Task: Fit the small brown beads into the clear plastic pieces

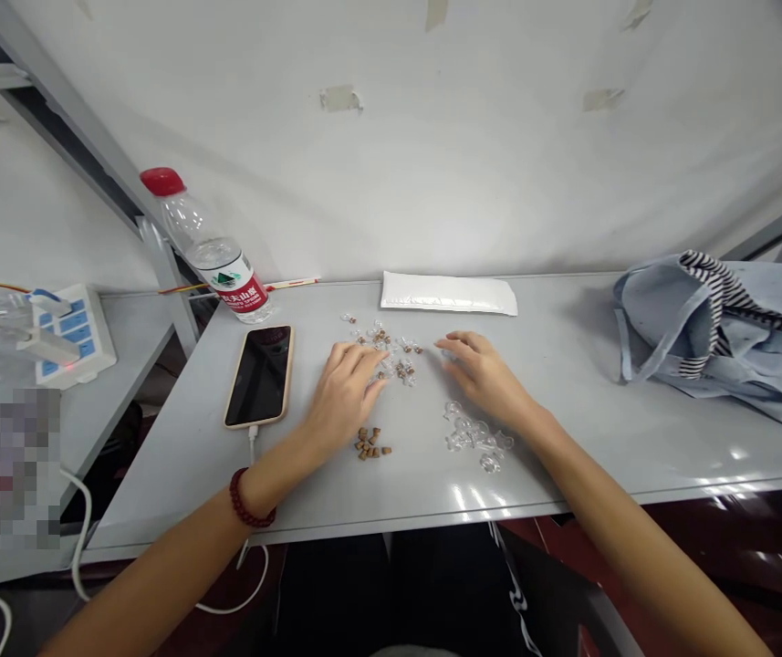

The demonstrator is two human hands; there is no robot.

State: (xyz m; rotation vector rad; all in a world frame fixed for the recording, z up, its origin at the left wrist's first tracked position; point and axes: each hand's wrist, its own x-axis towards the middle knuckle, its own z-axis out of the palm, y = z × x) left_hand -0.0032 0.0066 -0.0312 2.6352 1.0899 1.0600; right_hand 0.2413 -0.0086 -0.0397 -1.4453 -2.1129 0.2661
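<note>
My left hand (342, 399) rests low over the desk with its thumb apart from its fingers, beside a scattered group of tiny clear glass bottles with corks (404, 370). On the right of that group, my right hand (483, 372) is spread, fingertips pointing left; a bit of clear glass shows under them, and I see no grip on it. Below my left hand lies a small heap of loose brown corks (367, 444). Several clear glass bottles without corks (476, 433) lie in a pile just below my right hand.
A phone (260, 377) on a charging cable and a water bottle (219, 255) with a red cap are at the left. A white packet (449, 294) lies by the wall. A light blue cloth bag (760, 338) sits at the right. A power strip (76, 333) stands far left.
</note>
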